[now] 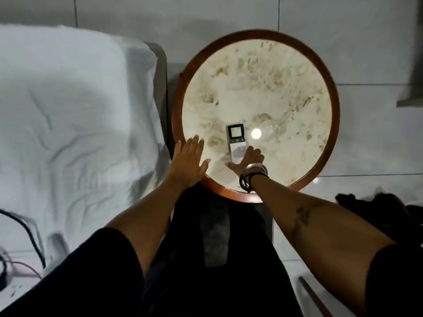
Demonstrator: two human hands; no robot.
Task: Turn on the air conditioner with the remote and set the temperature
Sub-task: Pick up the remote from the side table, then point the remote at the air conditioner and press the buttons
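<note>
Now, remote: the remote [237, 143] lies flat on the round table [329, 72], near its front edge, screen end pointing far and button end toward the person.
Right hand: the right hand [248, 160] covers the near end of the remote, fingers curled down over it and thumb spread to the left; contact looks made, but I cannot tell whether the fingers have closed round the body or only rest on top.
Left hand: the left hand [190, 156] is open and flat, palm down, on the near-left rim of the table, holding nothing and well left of the remote.
Slip risk: the top looks like polished stone, so a pinch on the near end alone could let the remote skate away or pivot; likely cause, a grip too far from its middle.
Button risk: fingers lying over the keypad could press a key before the remote is aimed, changing a mode unintended.
Aim risk: no air conditioner shows in the picture, so the remote will probably have to be lifted and pointed elsewhere; pointed wrongly, the presses would do nothing.
Light: the room is dim, and a bright reflection [256, 133] sits just right of the remote screen; glare could make the display hard to read when setting the temperature.
Surroundings: a bed with white bedding [68, 115] lies to the left, cables [25, 227] at near left, dark cloth [375, 209] on the floor at right.
Obstacles: nothing else lies on the table, so nothing blocks the lift.
</note>
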